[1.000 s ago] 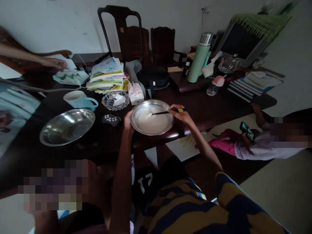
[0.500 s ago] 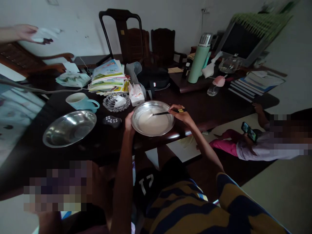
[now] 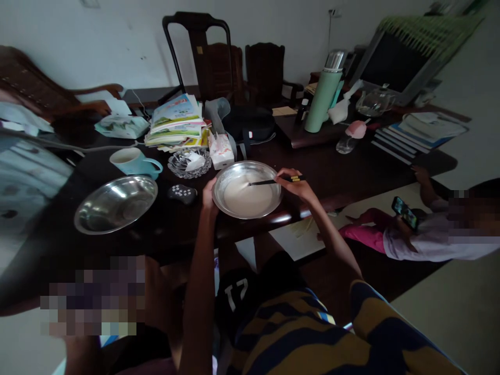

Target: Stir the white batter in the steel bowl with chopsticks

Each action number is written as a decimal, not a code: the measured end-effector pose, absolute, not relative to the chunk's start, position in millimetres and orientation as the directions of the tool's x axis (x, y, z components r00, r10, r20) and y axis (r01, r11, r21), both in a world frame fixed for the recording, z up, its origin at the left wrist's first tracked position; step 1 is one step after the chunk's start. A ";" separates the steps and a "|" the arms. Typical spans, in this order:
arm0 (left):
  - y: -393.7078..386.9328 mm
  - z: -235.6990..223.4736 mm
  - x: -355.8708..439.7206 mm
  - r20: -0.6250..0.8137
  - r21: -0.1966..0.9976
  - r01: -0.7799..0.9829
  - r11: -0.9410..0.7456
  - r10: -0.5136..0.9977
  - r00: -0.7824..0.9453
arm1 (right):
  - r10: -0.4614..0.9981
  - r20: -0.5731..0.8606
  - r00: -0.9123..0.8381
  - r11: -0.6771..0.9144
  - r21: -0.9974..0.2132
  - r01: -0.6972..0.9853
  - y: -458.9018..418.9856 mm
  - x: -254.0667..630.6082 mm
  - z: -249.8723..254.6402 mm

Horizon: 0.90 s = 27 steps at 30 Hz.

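A steel bowl (image 3: pixel 228 174) holding pale batter (image 3: pixel 248 195) sits near the front edge of a dark table (image 3: pixel 332 172). My left hand (image 3: pixel 210 191) grips the bowl's left rim, fingers curled around it. My right hand (image 3: pixel 294 183) is closed on dark chopsticks (image 3: pixel 265 182) whose tips rest in the batter near the bowl's far side.
An empty steel bowl (image 3: pixel 115 203), a teal mug (image 3: pixel 135 162), a glass ashtray (image 3: pixel 189 162), a small black remote (image 3: pixel 182 194), stacked books (image 3: pixel 177 122) and a green thermos (image 3: pixel 323 94) crowd the table. A person sits low at my left, and another person lies on the floor with a phone (image 3: pixel 404 212) at right.
Another person's hand at the far left lifted a white cloth off the table and has left the view. My hands and the chopsticks have barely moved.
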State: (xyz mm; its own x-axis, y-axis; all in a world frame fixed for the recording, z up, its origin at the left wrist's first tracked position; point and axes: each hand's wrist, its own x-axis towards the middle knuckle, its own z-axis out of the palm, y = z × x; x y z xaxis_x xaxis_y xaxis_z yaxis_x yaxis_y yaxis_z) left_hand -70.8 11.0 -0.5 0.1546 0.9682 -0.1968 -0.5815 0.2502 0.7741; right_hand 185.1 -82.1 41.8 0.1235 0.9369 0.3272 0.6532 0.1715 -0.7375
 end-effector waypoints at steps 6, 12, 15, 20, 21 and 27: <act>10.0 0.6 -70.4 -0.195 0.754 -0.609 0.244 0.970 0.146 | 0.952 0.301 0.053 0.187 -0.711 0.678 -103.5 207.5 52.0; 10.4 -1.0 -70.1 -0.206 0.753 -0.608 0.251 0.968 0.144 | 0.958 0.286 -0.010 0.227 -0.737 0.637 -100.7 185.6 48.5; 10.1 -0.7 -70.4 -0.200 0.748 -0.612 0.255 0.967 0.159 | 0.947 0.311 0.079 0.186 -0.734 0.653 -86.9 180.7 45.0; 8.7 0.9 -70.1 -0.185 0.758 -0.604 0.247 0.969 0.164 | 0.939 0.326 0.106 0.172 -0.715 0.677 -97.9 196.8 47.4; 8.4 1.2 -70.2 -0.180 0.761 -0.601 0.245 0.969 0.167 | 0.946 0.315 0.074 0.186 -0.717 0.672 -103.2 198.8 48.5; 7.5 1.2 -70.3 -0.179 0.770 -0.588 0.247 0.968 0.173 | 0.960 0.277 -0.029 0.233 -0.743 0.627 -103.3 182.6 46.4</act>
